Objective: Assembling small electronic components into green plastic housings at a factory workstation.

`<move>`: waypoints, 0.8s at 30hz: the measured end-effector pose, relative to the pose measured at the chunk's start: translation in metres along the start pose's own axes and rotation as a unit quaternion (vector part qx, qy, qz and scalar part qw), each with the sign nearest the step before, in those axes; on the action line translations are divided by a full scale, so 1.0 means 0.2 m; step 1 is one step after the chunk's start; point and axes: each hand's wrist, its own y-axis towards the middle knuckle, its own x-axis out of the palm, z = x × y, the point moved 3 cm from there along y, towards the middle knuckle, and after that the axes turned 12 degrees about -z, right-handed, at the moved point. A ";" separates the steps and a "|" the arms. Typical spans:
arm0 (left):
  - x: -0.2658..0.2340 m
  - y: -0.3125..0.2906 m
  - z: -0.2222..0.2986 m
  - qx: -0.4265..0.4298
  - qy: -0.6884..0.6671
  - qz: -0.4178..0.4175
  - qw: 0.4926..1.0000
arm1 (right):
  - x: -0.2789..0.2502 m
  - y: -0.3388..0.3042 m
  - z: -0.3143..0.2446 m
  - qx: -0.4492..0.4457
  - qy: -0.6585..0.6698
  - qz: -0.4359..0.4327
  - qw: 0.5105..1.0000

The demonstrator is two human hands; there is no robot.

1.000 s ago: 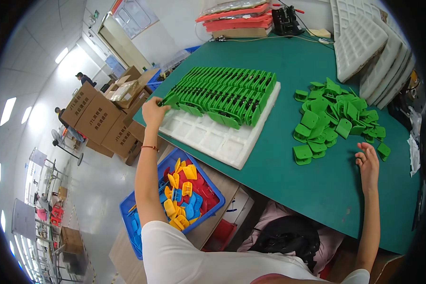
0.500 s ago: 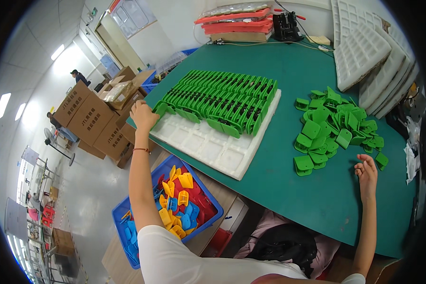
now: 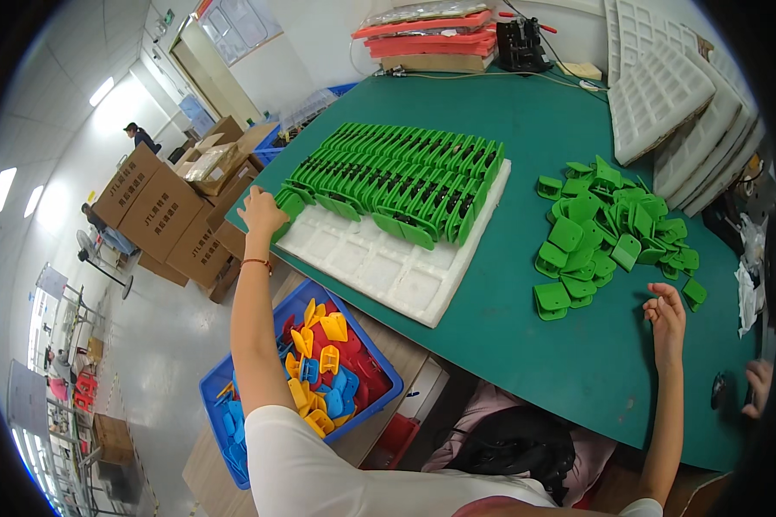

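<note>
Green plastic clips [image 3: 405,172]: upright, close-packed rows on a white foam tray [image 3: 362,252], its front strip bare. Left hand [image 3: 263,213]: front left corner, fingers over an end clip [image 3: 292,207]; whether gripped, cannot tell. Risk: a sideways knock there could tip neighbours. Right hand [image 3: 666,320]: fingers half-curled, apparently empty, near loose green plastic pieces [image 3: 590,228] on the desk [image 3: 508,336]; a careless sweep might scatter them. Obstruction, right edge: another person's hand [image 3: 759,388]. Also: blue bin [image 3: 395,385], partly hidden; leaning foam trays [image 3: 663,103], back right.
</note>
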 end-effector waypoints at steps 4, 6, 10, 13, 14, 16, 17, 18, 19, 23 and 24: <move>0.03 0.00 -0.09 0.020 -0.026 0.073 0.997 | 0.02 0.02 0.03 -0.002 0.005 -0.005 1.000; 0.04 0.01 -0.14 0.043 -0.070 0.075 0.994 | 0.03 0.02 0.03 -0.001 0.004 -0.009 1.000; 0.09 -0.05 -0.06 0.028 -0.155 0.154 0.975 | 0.01 0.00 -0.02 -0.002 -0.013 0.007 1.000; 0.16 -0.06 -0.19 0.043 -0.201 0.154 0.967 | 0.03 0.01 0.02 0.003 -0.006 0.000 1.000; 0.19 -0.06 -0.21 0.015 -0.227 0.136 0.964 | 0.04 0.01 0.02 0.003 -0.007 -0.001 1.000; 0.21 -0.05 -0.23 -0.012 -0.253 0.116 0.960 | 0.04 0.01 0.01 0.003 -0.008 0.000 1.000; 0.21 -0.05 -0.22 -0.005 -0.252 0.122 0.960 | 0.03 0.01 0.01 0.005 -0.010 0.000 1.000; 0.22 -0.05 -0.22 0.001 -0.251 0.127 0.960 | 0.03 0.01 0.01 0.007 -0.013 0.000 1.000; 0.22 -0.05 -0.22 0.002 -0.251 0.127 0.960 | 0.03 0.01 0.01 0.008 -0.013 0.001 1.000; 0.25 -0.02 -0.24 -0.004 -0.257 0.133 0.957 | 0.03 0.01 0.01 0.015 -0.016 -0.001 1.000; 0.25 -0.01 -0.26 -0.005 -0.259 0.133 0.957 | 0.03 0.01 0.01 0.017 -0.019 -0.006 1.000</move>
